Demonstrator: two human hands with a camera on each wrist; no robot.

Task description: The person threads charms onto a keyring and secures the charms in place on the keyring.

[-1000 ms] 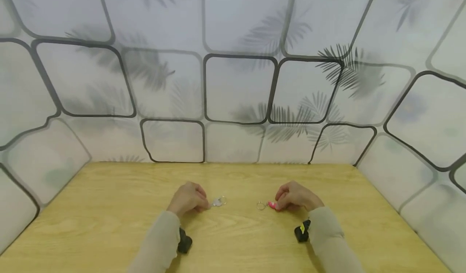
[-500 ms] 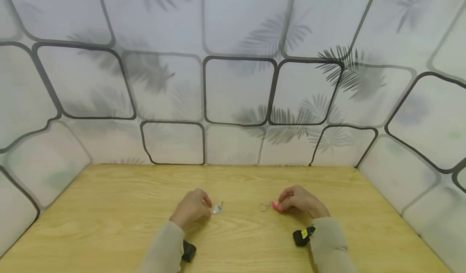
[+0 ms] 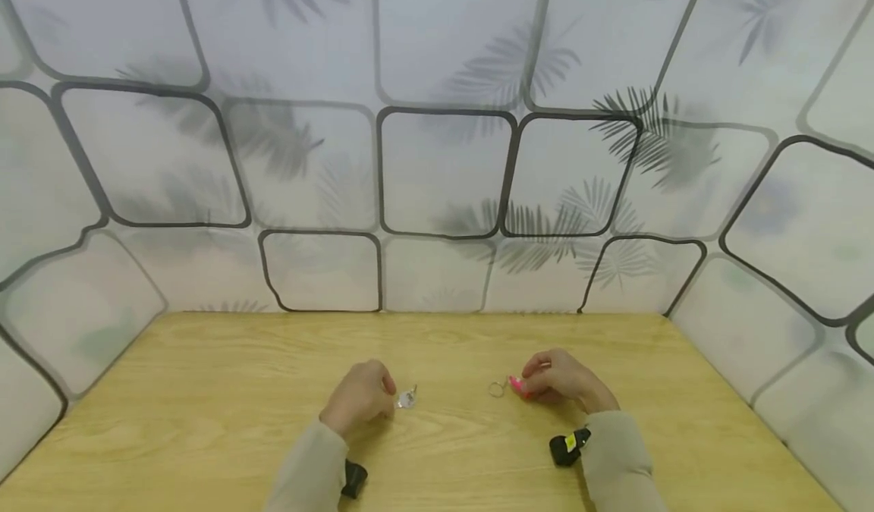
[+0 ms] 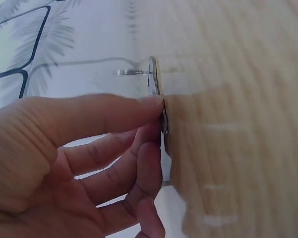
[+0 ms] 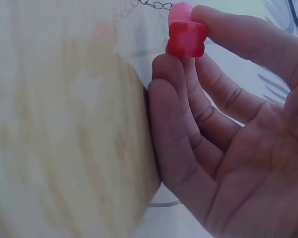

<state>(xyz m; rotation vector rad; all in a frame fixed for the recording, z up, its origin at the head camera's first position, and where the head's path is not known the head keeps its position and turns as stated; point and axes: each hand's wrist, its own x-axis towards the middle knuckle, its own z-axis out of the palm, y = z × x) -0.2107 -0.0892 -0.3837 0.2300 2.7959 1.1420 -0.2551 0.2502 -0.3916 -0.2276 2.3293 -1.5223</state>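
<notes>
My left hand (image 3: 362, 400) pinches a small flat silver metal piece (image 3: 407, 399) at its edge, low over the wooden table. In the left wrist view this silver piece (image 4: 154, 74) shows as a thin edge at the thumb tip, a short bright part sticking out near its top; I cannot tell its kind. On the other side, my right hand (image 3: 563, 379) holds a pink-red keychain charm (image 3: 519, 385) between thumb and fingers. The charm's metal split ring (image 3: 496, 389) points toward the left hand. Up close, the red charm (image 5: 187, 37) has a rounded, blocky end and a short chain (image 5: 156, 5).
The pale wooden table (image 3: 437, 466) spreads under both hands. Behind and at both sides rises a light curtain (image 3: 444, 155) with dark rounded outlines and leaf prints. Black wrist cameras (image 3: 568, 447) hang below both sleeves.
The silver piece has come slightly nearer to the body and turned, with the left hand still at it. My right hand and the charm have shifted a little right and nearer.
</notes>
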